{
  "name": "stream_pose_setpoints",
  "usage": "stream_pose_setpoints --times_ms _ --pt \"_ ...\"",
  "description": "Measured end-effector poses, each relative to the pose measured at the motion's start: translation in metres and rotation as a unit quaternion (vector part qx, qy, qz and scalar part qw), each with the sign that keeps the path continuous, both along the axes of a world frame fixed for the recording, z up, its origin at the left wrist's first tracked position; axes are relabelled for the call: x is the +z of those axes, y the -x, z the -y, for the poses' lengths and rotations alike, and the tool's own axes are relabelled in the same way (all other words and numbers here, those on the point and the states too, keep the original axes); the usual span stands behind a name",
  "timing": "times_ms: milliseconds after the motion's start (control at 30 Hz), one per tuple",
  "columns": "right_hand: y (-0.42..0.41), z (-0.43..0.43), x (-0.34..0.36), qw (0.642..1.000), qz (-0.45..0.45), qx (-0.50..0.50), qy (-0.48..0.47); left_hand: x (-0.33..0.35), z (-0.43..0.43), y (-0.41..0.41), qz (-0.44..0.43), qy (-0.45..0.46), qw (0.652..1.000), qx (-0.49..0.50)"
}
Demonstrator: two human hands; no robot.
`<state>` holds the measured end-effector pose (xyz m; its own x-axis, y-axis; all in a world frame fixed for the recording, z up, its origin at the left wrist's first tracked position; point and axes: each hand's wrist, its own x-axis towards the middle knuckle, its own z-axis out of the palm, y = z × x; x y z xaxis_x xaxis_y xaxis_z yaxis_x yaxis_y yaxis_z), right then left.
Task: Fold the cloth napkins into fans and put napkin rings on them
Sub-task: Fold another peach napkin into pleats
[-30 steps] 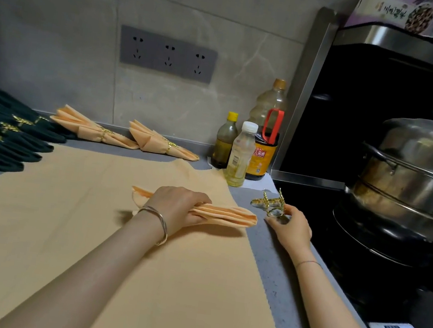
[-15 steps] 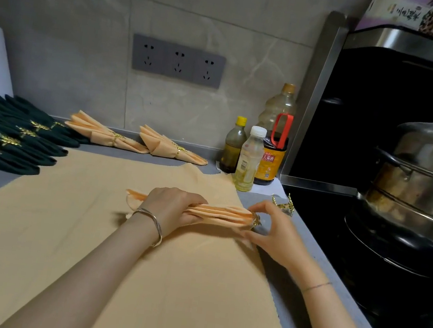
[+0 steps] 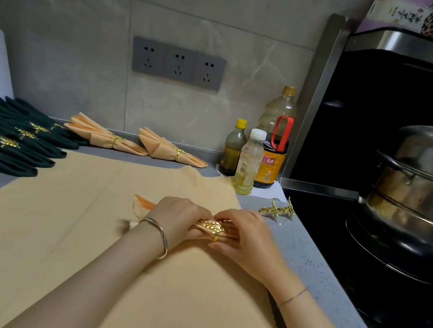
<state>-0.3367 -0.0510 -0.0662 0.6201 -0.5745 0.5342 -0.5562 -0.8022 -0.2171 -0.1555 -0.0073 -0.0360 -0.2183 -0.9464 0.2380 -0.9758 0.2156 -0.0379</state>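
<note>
Napkin [image 3: 144, 203] on peach cloth [image 3: 73, 241], grey counter [image 3: 306, 248], tiled wall [image 3: 61, 31] behind

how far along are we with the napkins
Done: ringed green napkins at left, and two ringed peach fans by the wall. In hand: the left hand grips a pleated napkin; the right hand holds a ring around it. Left: seating that ring, plus spare rings by the stove and the flat cloth underneath, apparently unfolded.
</note>
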Motion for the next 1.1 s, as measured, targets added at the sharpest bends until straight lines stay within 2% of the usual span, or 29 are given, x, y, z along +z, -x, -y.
stream_pose_setpoints --times_ms 100,200,267,367,500,633,800,1000,1100 --pt "0.003 0.003 0.002 0.999 -0.002 -0.022 -0.026 0.000 0.000 -0.005 -0.036 -0.006 0.999 0.022" --pt "0.012 0.008 0.003 0.998 -0.031 -0.063 -0.001 -0.001 0.000 -0.012 -0.053 -0.015 0.998 0.027" --pt "0.011 0.009 0.001 0.998 -0.016 -0.067 0.010 -0.002 -0.003 -0.011 -0.061 -0.013 0.998 0.008" --pt "0.006 0.007 -0.002 0.998 0.017 -0.057 0.001 -0.005 -0.004 -0.002 -0.053 -0.002 0.998 -0.018" --pt "0.003 0.005 -0.001 0.998 0.013 -0.056 -0.014 -0.011 0.002 0.000 -0.051 0.024 0.998 -0.030" --pt "0.008 0.008 0.002 0.995 0.029 -0.079 -0.056 -0.010 0.005 -0.006 -0.053 0.037 0.998 -0.010" --pt "0.008 0.015 -0.004 0.991 0.014 -0.102 -0.088 -0.010 0.010 -0.010 -0.028 0.009 0.999 0.022" --pt "0.005 0.010 -0.013 0.988 -0.042 -0.059 -0.134 0.005 -0.001 -0.030 0.027 -0.030 0.998 0.045" --pt "-0.018 0.004 -0.015 0.990 -0.042 -0.027 -0.133 0.019 -0.015 -0.061 0.016 -0.025 0.998 0.055"
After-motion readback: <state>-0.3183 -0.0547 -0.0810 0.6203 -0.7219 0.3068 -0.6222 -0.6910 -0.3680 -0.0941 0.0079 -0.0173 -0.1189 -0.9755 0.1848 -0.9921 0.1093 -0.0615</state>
